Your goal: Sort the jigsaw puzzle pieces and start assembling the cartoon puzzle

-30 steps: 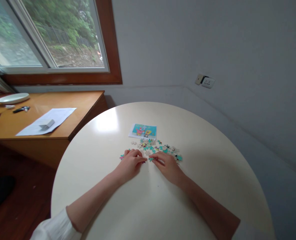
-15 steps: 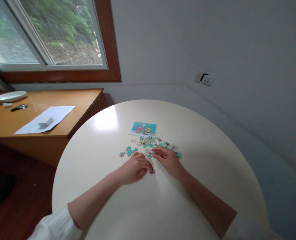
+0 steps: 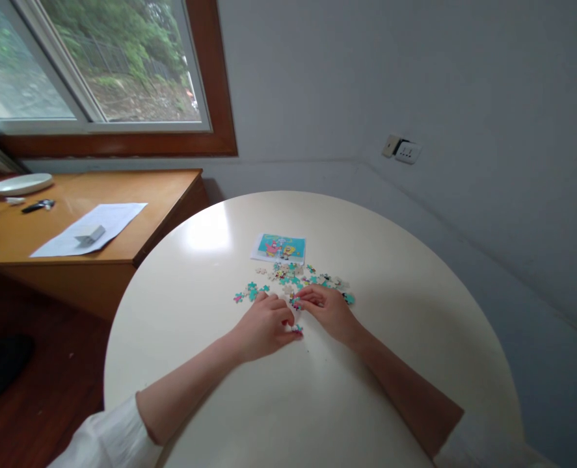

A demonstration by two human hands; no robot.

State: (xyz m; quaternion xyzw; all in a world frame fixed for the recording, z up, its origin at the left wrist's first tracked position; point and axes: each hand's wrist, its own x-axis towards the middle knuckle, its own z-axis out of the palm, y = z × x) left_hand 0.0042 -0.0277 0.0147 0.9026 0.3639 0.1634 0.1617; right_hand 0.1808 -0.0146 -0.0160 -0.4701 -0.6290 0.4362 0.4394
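My left hand [image 3: 266, 326] rests low over the table, its fingers curled, with thumb and forefinger closed on the edge of a small pink and teal jigsaw piece [image 3: 298, 329]. Opposite it, my right hand [image 3: 328, 311] pinches another jigsaw piece [image 3: 295, 303], teal with some dark and pink, between thumb and fingertips. The two pieces are apart, the right one farther from me. Just beyond my hands lies a loose heap of jigsaw pieces [image 3: 288, 273], some teal side up, some pale. A smaller group of teal pieces [image 3: 252, 292] sits by my left fingers.
Behind the heap lies a cartoon picture sheet [image 3: 282, 247] on the round white table [image 3: 366, 240]. A wooden desk [image 3: 166, 195] at the left bears white paper [image 3: 117, 218], a small pale block [image 3: 90, 234] and a white dish [image 3: 22, 184]. A wall socket [image 3: 408, 153] is at the right.
My left forefinger has drawn up and the thumb now reaches to the near piece, which has tilted. My right hand has barely moved, and its piece shows more clearly.
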